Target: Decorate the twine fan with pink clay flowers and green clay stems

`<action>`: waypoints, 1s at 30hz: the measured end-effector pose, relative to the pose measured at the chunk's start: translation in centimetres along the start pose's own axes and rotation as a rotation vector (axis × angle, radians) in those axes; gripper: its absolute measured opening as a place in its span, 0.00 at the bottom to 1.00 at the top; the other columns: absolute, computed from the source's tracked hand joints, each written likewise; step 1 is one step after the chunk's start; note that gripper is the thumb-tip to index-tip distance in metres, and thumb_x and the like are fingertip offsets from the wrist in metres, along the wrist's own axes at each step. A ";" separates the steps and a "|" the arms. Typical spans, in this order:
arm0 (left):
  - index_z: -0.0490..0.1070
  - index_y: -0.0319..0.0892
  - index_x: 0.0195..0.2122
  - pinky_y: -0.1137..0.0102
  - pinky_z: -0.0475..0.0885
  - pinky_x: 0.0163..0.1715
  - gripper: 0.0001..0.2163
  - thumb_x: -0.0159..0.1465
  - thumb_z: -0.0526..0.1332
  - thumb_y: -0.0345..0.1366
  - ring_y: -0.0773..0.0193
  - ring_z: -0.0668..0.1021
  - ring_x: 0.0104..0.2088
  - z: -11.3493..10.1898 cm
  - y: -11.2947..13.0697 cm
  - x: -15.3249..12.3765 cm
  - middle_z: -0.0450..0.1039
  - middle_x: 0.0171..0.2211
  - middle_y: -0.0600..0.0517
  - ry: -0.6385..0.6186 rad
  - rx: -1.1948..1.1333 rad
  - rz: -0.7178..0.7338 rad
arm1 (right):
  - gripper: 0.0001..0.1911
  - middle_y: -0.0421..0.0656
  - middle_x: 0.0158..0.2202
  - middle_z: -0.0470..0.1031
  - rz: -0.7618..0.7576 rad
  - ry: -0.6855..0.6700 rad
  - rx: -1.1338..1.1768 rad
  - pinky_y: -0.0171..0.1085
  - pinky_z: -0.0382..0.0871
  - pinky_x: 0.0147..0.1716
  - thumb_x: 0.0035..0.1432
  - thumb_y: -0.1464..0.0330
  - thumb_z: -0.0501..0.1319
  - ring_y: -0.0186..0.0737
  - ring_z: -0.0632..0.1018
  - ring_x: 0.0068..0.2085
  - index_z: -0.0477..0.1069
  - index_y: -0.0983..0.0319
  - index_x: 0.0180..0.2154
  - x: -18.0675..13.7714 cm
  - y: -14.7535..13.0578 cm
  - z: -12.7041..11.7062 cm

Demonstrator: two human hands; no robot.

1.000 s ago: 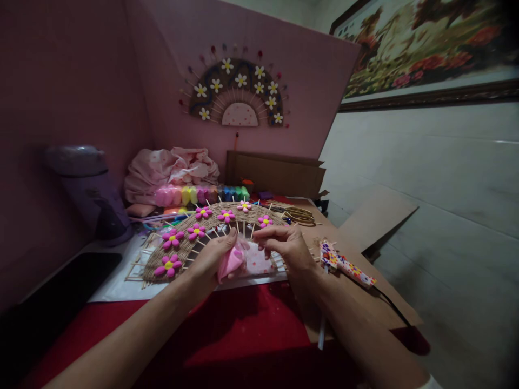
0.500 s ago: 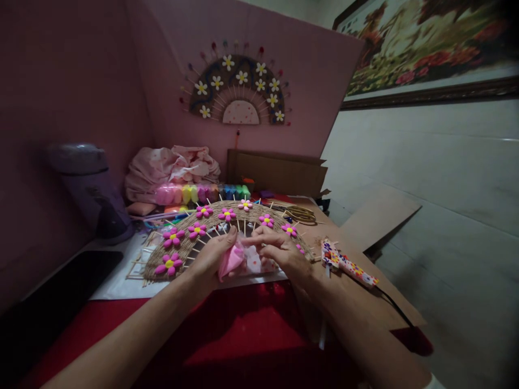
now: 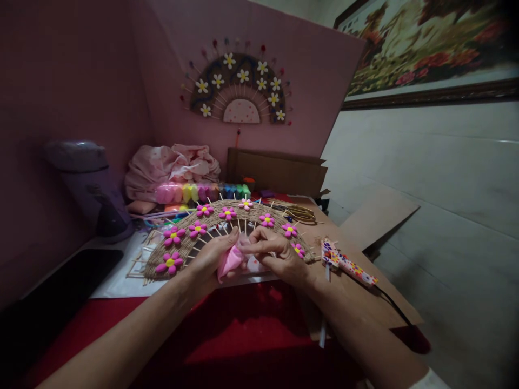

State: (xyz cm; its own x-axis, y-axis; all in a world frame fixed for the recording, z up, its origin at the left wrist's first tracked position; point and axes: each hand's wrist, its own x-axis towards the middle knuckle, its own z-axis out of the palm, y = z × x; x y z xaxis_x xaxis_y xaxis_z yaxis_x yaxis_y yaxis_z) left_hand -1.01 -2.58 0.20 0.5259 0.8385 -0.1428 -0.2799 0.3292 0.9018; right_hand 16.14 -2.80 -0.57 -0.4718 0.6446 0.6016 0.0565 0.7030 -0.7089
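Note:
My left hand (image 3: 217,253) is closed round a small pink packet of modelling clay (image 3: 231,261), its thumb on top. Thin clear plastic shows at the packet's upper end. There the bent fingers of my right hand (image 3: 279,253) meet the plastic, and their tips are partly hidden. Just behind both hands lies a half-round fan (image 3: 221,216) of coiled twine woven on thin sticks. Pink clay flowers with yellow centres, such as one flower (image 3: 169,262) at its left end, dot the band. My hands cover part of its inner edge.
A flower-patterned glue gun (image 3: 348,265) rests on cardboard at right, its cord trailing off. Scissors (image 3: 302,213) lie behind it. A dark phone-like slab (image 3: 77,275) and a purple tumbler (image 3: 95,194) are at left. Clay packs (image 3: 203,192), crumpled cloth (image 3: 174,165) and a wall fan (image 3: 243,75) are behind.
My right hand has shifted slightly, its fingers curling more over the plastic and uncovering a flower at the fan's right end. My left hand keeps the pink packet.

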 end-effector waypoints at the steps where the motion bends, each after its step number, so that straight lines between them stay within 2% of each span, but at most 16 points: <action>1: 0.67 0.37 0.27 0.79 0.50 0.08 0.21 0.59 0.56 0.53 0.74 0.63 0.09 0.0 0.0 0.0 0.69 0.16 0.49 -0.008 0.002 -0.001 | 0.25 0.40 0.32 0.63 -0.013 0.006 -0.028 0.37 0.63 0.35 0.53 0.80 0.54 0.35 0.67 0.36 0.76 0.48 0.43 0.0 0.0 0.0; 6: 0.67 0.37 0.27 0.79 0.49 0.08 0.21 0.59 0.56 0.54 0.75 0.62 0.10 0.0 0.0 -0.2 0.68 0.16 0.50 -0.035 -0.014 -0.006 | 0.24 0.41 0.33 0.63 -0.077 0.029 -0.097 0.37 0.64 0.36 0.54 0.80 0.54 0.35 0.67 0.36 0.75 0.50 0.45 -0.1 0.0 0.1; 9: 0.68 0.37 0.28 0.79 0.50 0.08 0.21 0.59 0.56 0.53 0.75 0.62 0.09 -0.1 -0.1 -0.2 0.67 0.16 0.51 -0.039 -0.004 0.006 | 0.25 0.41 0.33 0.63 -0.136 -0.026 -0.148 0.37 0.65 0.36 0.54 0.80 0.54 0.35 0.67 0.36 0.74 0.50 0.46 -0.2 0.2 0.0; 14: 0.69 0.36 0.27 0.78 0.48 0.07 0.21 0.58 0.57 0.53 0.74 0.62 0.09 -0.1 -0.5 0.0 0.68 0.16 0.50 -0.011 0.011 0.023 | 0.27 0.42 0.34 0.63 -0.202 -0.126 -0.394 0.37 0.65 0.35 0.50 0.81 0.54 0.36 0.67 0.36 0.73 0.52 0.48 -0.2 0.0 -0.2; 17: 0.69 0.36 0.27 0.78 0.49 0.07 0.21 0.57 0.59 0.53 0.74 0.62 0.09 0.0 -0.5 0.1 0.67 0.15 0.51 0.022 0.020 0.028 | 0.25 0.42 0.34 0.63 -0.190 -0.135 -0.379 0.38 0.65 0.35 0.51 0.80 0.55 0.36 0.67 0.36 0.74 0.53 0.47 -0.3 -0.1 -0.2; 22: 0.66 0.37 0.26 0.77 0.49 0.09 0.22 0.58 0.56 0.55 0.74 0.62 0.10 0.0 -0.1 0.0 0.68 0.15 0.50 0.046 0.044 0.093 | 0.15 0.42 0.34 0.66 -0.062 0.058 -0.095 0.37 0.65 0.34 0.57 0.72 0.58 0.36 0.68 0.35 0.75 0.55 0.45 -0.2 -0.4 -0.2; 26: 0.66 0.37 0.27 0.77 0.53 0.11 0.21 0.59 0.56 0.54 0.74 0.63 0.11 0.0 0.1 -0.2 0.68 0.15 0.51 0.031 0.012 0.133 | 0.08 0.41 0.32 0.67 -0.010 0.170 -0.080 0.35 0.64 0.30 0.52 0.66 0.66 0.34 0.68 0.32 0.77 0.57 0.37 0.0 -0.4 0.2; 28: 0.66 0.38 0.27 0.76 0.55 0.12 0.21 0.59 0.56 0.54 0.73 0.63 0.11 0.2 0.0 -0.2 0.66 0.14 0.52 -0.002 0.007 0.145 | 0.04 0.41 0.31 0.68 0.011 0.210 -0.080 0.34 0.64 0.29 0.52 0.66 0.65 0.34 0.69 0.31 0.76 0.59 0.31 0.1 -0.3 0.6; 30: 0.65 0.38 0.26 0.76 0.55 0.12 0.20 0.58 0.58 0.53 0.74 0.62 0.11 0.4 -0.1 -0.1 0.64 0.13 0.54 -0.003 0.008 0.163 | 0.05 0.41 0.29 0.69 0.039 0.239 -0.078 0.34 0.64 0.29 0.54 0.67 0.64 0.34 0.69 0.32 0.73 0.61 0.27 0.2 -0.1 0.9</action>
State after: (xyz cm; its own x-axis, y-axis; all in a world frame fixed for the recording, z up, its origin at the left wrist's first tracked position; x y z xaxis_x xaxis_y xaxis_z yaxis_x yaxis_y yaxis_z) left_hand -0.70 -2.86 0.28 0.4766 0.8791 0.0068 -0.3554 0.1856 0.9161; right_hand 15.25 -3.06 -0.72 -0.2474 0.7179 0.6507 0.1428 0.6913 -0.7084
